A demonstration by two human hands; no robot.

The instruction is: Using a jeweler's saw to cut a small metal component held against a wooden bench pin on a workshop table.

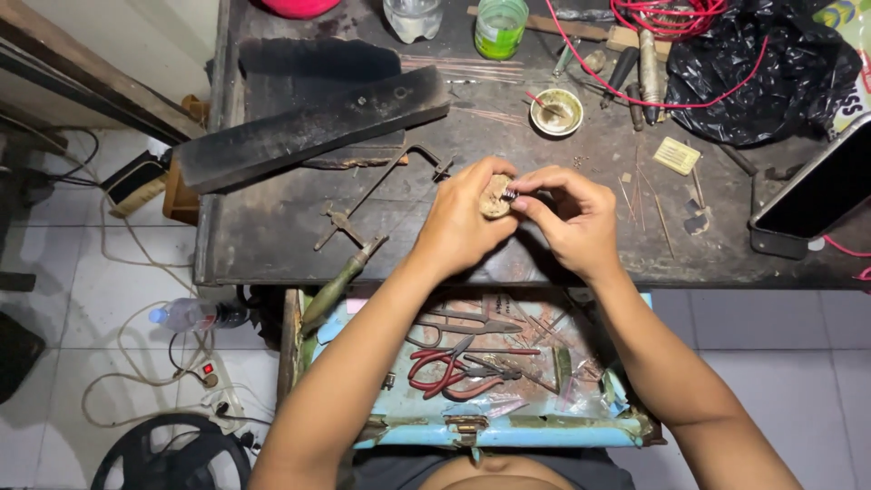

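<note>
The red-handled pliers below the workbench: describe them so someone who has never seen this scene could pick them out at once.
Start at the dark, scuffed workbench, then drop to the open pale blue metal drawer beneath it, between the person's forearms. The red-handled pliers lie at the drawer's left centre, under the bare steel scissors. They are the only red-gripped tool there; the others are bare grey metal.

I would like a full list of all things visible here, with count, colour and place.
dark wooden workbench: one, black, centre
long flat black bar: one, bench left
metal saw frame with green handle: one, bench front
small round dish: one, cream, bench rear
green plastic cup: one, rear
black plastic bag: one, rear right
red-handled pliers: one pair, blue tray below
small tan lump: one, in left hand
left hand: holding lump
right hand: pinching small metal piece against it
</note>
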